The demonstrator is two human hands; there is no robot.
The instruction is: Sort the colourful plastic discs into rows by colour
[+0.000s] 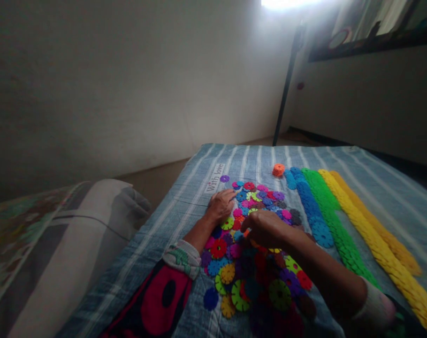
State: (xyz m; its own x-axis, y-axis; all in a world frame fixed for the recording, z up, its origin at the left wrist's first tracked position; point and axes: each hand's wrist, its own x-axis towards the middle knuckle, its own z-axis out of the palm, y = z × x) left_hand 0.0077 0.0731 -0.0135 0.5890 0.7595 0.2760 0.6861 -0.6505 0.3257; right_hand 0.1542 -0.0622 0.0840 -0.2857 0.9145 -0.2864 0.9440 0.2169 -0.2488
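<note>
Two hands at the heap of coloured discs [218, 249] on the striped cloth [185, 202]; left hand [222, 206] at its left edge, fingers outstretched; right hand [264, 227] curled over the middle; whether either grips anything, can't tell.

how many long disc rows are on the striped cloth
4, side by side to the right of the loose pile: blue row, green row, yellow row and, outermost, orange-yellow row. The right forearm could hide more.
</note>
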